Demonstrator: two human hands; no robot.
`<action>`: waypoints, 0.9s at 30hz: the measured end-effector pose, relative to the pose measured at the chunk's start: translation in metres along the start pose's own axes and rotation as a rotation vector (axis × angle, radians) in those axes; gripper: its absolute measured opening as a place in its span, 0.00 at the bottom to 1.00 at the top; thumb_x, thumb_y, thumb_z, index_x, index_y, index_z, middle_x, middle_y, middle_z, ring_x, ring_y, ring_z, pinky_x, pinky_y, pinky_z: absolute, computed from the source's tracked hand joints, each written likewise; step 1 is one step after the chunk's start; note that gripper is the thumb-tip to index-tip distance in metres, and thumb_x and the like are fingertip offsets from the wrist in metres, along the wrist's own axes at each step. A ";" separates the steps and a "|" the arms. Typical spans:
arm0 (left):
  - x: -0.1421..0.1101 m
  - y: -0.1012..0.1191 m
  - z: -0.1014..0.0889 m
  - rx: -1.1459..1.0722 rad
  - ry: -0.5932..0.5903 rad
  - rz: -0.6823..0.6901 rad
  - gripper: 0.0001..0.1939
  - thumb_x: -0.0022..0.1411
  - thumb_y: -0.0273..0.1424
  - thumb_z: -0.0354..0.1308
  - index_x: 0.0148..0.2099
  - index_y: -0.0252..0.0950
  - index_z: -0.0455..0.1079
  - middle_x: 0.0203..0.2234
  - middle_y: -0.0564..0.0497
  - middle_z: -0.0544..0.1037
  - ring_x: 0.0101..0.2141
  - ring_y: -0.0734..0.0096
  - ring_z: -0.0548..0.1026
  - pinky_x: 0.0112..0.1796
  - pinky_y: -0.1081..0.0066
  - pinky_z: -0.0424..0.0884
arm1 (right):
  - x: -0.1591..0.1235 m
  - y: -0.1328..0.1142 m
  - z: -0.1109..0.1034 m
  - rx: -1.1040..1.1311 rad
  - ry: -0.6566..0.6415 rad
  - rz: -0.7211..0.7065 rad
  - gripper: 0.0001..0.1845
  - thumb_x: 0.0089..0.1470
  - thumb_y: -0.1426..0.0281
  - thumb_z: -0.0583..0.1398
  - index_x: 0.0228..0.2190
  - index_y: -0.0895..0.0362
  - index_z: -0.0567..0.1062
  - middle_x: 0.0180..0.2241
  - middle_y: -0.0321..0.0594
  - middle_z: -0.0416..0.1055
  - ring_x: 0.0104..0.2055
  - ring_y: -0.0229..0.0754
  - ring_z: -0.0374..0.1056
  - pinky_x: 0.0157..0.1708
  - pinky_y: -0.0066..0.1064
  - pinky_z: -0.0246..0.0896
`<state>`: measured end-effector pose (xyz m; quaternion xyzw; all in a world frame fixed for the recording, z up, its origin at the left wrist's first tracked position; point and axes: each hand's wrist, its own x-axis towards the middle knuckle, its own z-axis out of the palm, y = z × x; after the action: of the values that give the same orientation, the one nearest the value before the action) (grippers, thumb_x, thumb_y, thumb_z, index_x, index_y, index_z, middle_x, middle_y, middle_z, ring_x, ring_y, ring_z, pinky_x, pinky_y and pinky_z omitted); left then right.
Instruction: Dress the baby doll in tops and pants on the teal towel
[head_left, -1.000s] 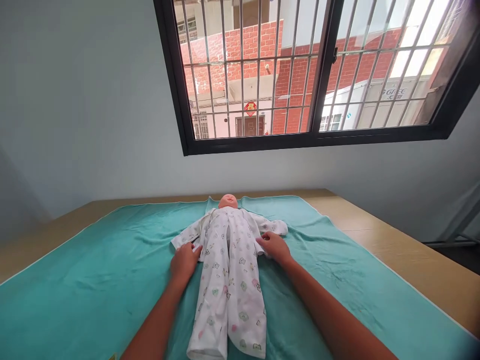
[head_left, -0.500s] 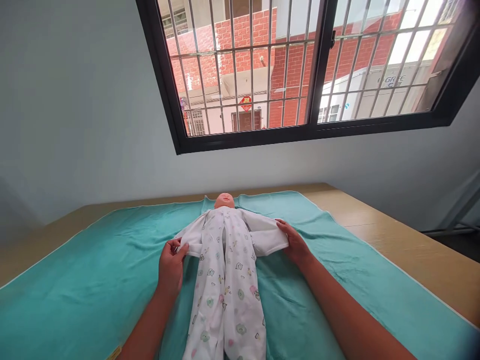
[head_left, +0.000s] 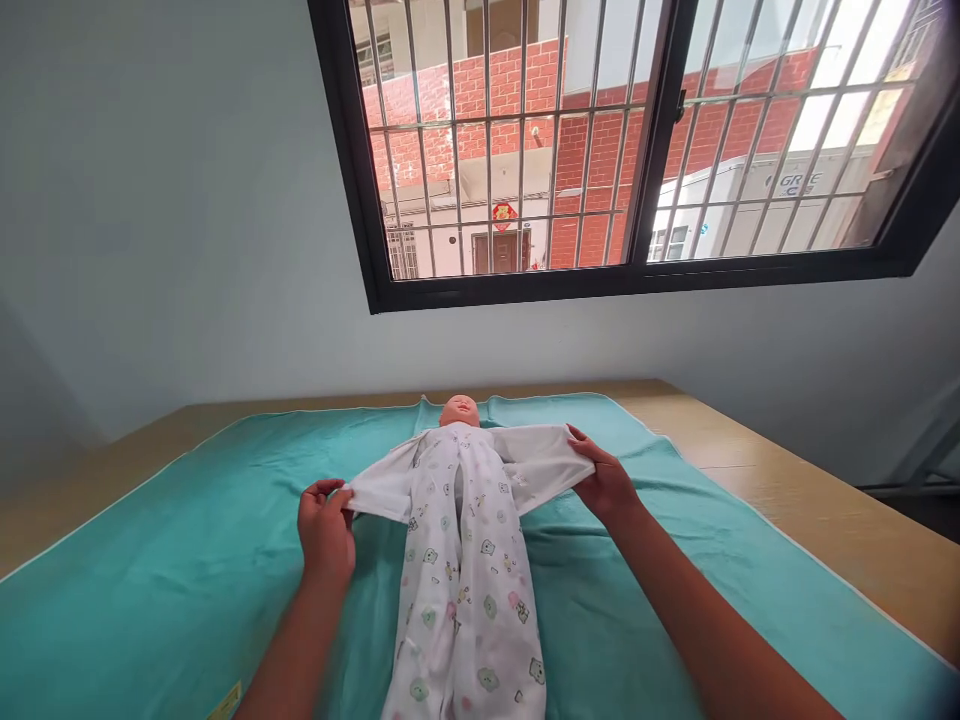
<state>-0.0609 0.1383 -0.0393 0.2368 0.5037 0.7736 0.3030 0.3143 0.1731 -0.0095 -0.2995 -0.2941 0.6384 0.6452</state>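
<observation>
A baby doll (head_left: 460, 410) lies on its back, its head at the far end and its body covered by white baby clothes (head_left: 472, 540) printed with small animals and pink and green shapes. Plain white parts of the clothes stick out on both sides. My left hand (head_left: 326, 530) pinches the outer edge of the left white part between thumb and fingers. The outer end of the right white part is gripped by my right hand (head_left: 606, 485). Both parts are stretched outward, just above the sheet. The lower end of the clothes runs out of view.
A turquoise sheet (head_left: 247, 530) with some wrinkles covers much of the wooden table (head_left: 765, 470). Behind it stand a grey-white wall (head_left: 187, 200) and a black-framed window (head_left: 510, 288) with metal bars. A yellowish label (head_left: 225, 703) shows beside my left forearm.
My hands have moved farther apart, drawing the white side parts outward and tauter. The right one has risen a little. The camera view has shifted slightly.
</observation>
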 end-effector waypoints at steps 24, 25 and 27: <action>-0.015 -0.019 0.011 0.021 -0.311 -0.382 0.14 0.51 0.28 0.66 0.41 0.33 0.73 0.29 0.50 0.79 0.27 0.72 0.76 0.28 0.75 0.72 | 0.048 0.088 0.086 -1.294 -0.366 -0.576 0.20 0.59 0.62 0.54 0.51 0.54 0.73 0.57 0.44 0.66 0.60 0.48 0.60 0.60 0.43 0.51; -0.014 -0.015 0.011 -0.025 -0.278 -0.364 0.14 0.51 0.27 0.65 0.42 0.33 0.73 0.30 0.50 0.79 0.28 0.71 0.76 0.28 0.74 0.72 | 0.050 0.095 0.084 -1.373 -0.414 -0.586 0.22 0.60 0.62 0.54 0.53 0.55 0.71 0.60 0.45 0.62 0.63 0.48 0.55 0.63 0.43 0.46; -0.012 -0.003 0.012 -0.089 -0.235 -0.311 0.16 0.49 0.28 0.66 0.43 0.34 0.73 0.31 0.50 0.80 0.29 0.70 0.77 0.28 0.74 0.72 | 0.051 0.103 0.082 -1.488 -0.471 -0.567 0.25 0.62 0.61 0.51 0.58 0.56 0.67 0.64 0.45 0.55 0.67 0.47 0.47 0.65 0.43 0.41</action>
<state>-0.0441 0.1384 -0.0389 0.2310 0.4605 0.7061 0.4858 0.1856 0.2252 -0.0351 -0.4211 -0.8313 0.1361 0.3363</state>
